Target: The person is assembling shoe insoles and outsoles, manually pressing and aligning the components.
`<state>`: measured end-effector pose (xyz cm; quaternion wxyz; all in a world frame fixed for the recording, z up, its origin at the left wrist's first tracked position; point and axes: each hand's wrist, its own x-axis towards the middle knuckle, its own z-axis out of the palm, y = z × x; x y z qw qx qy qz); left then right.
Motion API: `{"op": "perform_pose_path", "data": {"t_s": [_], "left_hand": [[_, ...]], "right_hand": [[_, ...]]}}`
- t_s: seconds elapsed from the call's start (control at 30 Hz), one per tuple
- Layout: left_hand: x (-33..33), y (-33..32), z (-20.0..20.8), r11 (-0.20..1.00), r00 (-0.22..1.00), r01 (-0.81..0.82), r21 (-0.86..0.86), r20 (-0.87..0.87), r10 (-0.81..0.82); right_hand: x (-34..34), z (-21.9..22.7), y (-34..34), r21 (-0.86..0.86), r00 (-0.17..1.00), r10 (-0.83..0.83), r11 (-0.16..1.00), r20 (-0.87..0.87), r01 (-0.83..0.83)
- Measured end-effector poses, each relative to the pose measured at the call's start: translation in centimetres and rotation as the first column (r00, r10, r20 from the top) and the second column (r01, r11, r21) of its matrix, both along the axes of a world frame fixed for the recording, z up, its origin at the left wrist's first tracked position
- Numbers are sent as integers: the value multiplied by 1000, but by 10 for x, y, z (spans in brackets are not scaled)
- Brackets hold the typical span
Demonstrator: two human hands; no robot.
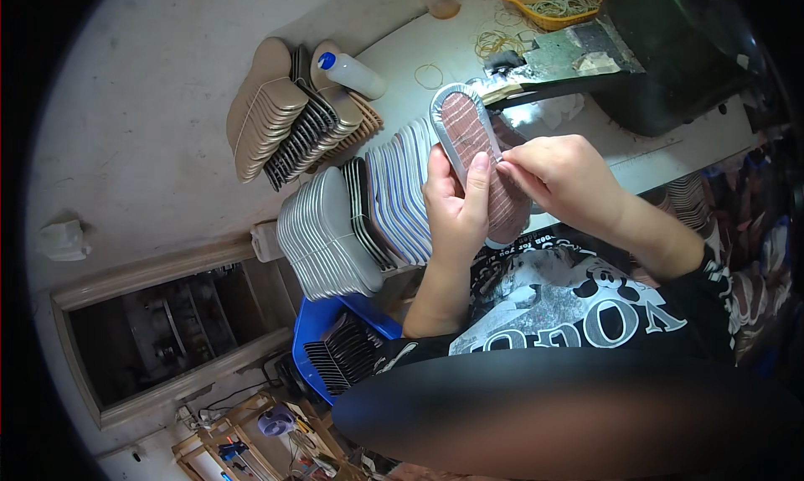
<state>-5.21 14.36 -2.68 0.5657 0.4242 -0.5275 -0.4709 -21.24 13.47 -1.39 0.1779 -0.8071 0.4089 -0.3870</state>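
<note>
A shoe insole point(466, 122) with a pinkish-brown striped face and a pale grey rim is held up before my body. My left hand point(457, 200) is closed around its left edge, with the thumb lying over the striped face. From the right, my right hand point(569, 173) pinches the insole's right edge between thumb and fingertips. Whatever lies inside that pinch is too small to make out. Behind the insole shows a darker, pinkish-brown piece point(508, 131), mostly hidden by my hands.
Bundled stacks of grey insoles point(322, 234), blue-edged insoles point(398, 192) and beige insoles point(266, 116) stand on the left. A white bottle point(356, 74) lies near them. A green machine point(578, 58) and a yellow basket point(557, 18) of bands are at the far side. A blue bin point(311, 330) sits lower left.
</note>
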Motion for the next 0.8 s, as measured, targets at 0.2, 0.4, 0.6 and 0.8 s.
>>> {"op": "perform_pose_path", "data": {"t_s": [0.2,0.4,0.6,0.8], "left_hand": [[-7,17,-1,996,973,20,-90,232,1],[-7,19,-7,997,994,-75,14,-78,76],[-5,19,-8,991,995,-102,-83,-18,101],[-8,19,-15,962,968,-209,-174,104,229]], "right_hand": [[-9,20,2,-94,891,89,985,-445,-145],[-12,11,-17,307,970,152,929,189,-206],[-5,-15,-9,549,815,6,737,579,-396],[8,-20,-5,565,787,-151,776,598,-280]]}}
